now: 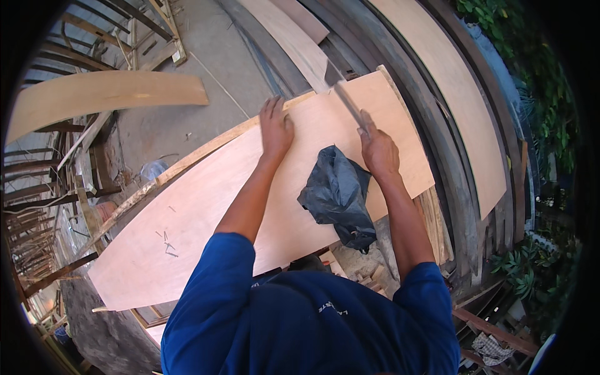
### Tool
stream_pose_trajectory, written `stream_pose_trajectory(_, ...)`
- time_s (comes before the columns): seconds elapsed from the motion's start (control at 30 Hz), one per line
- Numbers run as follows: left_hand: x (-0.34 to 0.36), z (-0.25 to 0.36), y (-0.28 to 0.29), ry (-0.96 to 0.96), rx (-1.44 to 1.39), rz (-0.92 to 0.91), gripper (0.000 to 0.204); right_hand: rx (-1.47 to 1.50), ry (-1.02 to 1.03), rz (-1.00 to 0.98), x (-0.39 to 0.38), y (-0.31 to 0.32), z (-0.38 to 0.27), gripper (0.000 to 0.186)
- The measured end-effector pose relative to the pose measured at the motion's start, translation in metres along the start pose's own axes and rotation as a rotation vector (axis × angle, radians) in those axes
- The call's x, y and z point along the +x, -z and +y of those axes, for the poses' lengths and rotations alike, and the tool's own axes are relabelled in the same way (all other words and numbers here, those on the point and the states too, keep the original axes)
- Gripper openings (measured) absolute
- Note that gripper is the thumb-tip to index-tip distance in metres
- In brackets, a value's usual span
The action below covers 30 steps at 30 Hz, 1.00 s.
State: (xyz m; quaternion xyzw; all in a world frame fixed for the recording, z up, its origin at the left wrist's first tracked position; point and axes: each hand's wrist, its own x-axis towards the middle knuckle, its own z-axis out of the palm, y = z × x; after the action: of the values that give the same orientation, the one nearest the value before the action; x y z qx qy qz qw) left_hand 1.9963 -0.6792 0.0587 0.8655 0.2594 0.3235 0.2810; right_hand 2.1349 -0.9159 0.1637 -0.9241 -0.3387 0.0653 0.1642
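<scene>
Bare plywood sheet (206, 219) open on the near left side, crumpled black plastic bag (337, 194) blocking the way between both arms, stacked boards (462, 106) crowding the right edge

A pale pinkish plywood sheet (206, 212) carries a crumpled black plastic bag (337, 194); the sleeves (212, 281) are deep blue.

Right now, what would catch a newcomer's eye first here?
A pale plywood sheet fills the middle. The left hand presses flat near its far edge, while the right hand grips a hammer over it. A crumpled black plastic bag lies on the sheet between the forearms.
</scene>
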Motion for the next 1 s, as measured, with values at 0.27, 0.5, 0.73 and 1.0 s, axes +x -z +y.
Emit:
stream_pose_trajectory(0.27,-0.162,-0.071,0.187,0.32,0.701,-0.104,0.061,-0.029,-0.117,-0.074,-0.012,-0.023,-0.007,0.054)
stream_pose_trajectory(0.5,-0.24,-0.114,0.281,0.706,0.79,-0.085,0.071,0.214,0.071,0.52,-0.027,-0.032,-0.023,0.054)
stream_pose_trajectory(0.73,-0.259,-0.114,0.299,0.572,0.68,-0.095,0.065,0.142,-0.038,0.329,-0.027,-0.025,-0.035,0.053)
stream_pose_trajectory(1.0,-0.306,-0.127,0.353,0.359,0.537,-0.176,0.044,0.003,-0.098,0.138,-0.018,-0.002,-0.055,0.053)
